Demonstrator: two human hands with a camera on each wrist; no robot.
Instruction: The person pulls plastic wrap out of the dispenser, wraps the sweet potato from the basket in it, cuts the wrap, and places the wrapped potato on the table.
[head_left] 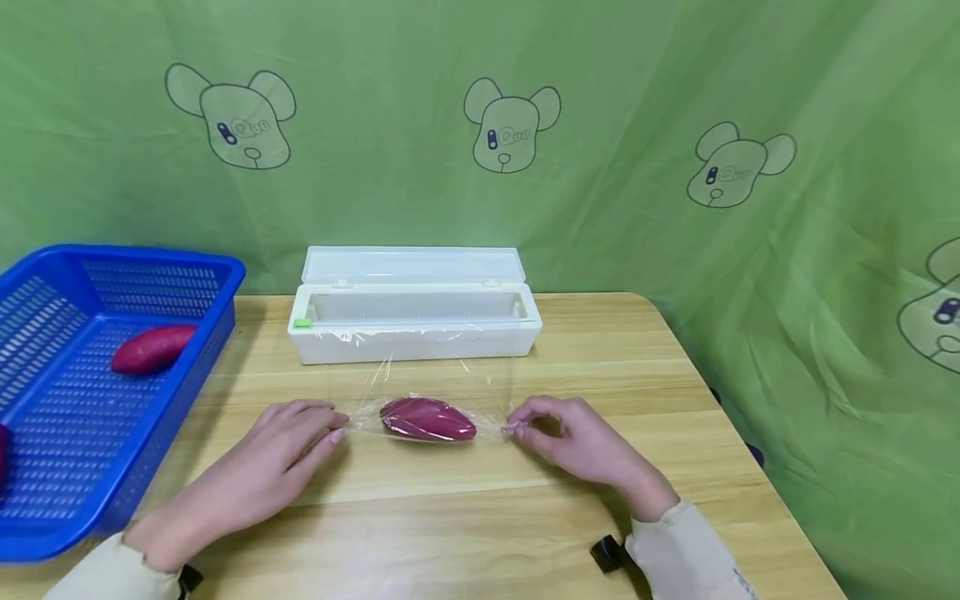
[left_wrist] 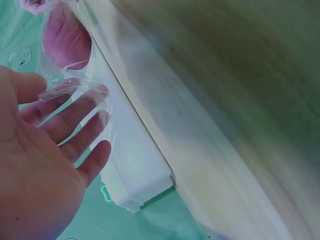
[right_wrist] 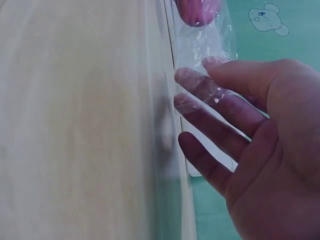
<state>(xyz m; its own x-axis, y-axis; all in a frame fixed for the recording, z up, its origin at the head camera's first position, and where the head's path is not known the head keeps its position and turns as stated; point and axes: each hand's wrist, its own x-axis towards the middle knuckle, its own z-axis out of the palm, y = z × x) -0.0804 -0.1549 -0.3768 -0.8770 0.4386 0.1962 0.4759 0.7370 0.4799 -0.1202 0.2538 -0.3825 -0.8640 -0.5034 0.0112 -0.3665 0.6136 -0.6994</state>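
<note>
A purple sweet potato (head_left: 427, 418) lies on the wooden table (head_left: 480, 525), wrapped in clear cling film (head_left: 438, 375) that still runs back to the white dispenser box (head_left: 412, 325). My left hand (head_left: 339, 423) pinches the film's twisted left end, and my right hand (head_left: 516, 427) pinches the right end. In the left wrist view the film drapes over the left hand's (left_wrist: 70, 95) thumb and fingers below the sweet potato (left_wrist: 65, 40). The right wrist view shows the right hand's (right_wrist: 200, 70) thumb and forefinger on the film, just below the sweet potato (right_wrist: 197, 10).
The dispenser box stands behind the hands with its lid up. A blue plastic basket (head_left: 217, 279) sits at the table's left and holds another sweet potato (head_left: 152, 347). A green curtain hangs behind. The table's edge falls away on the right.
</note>
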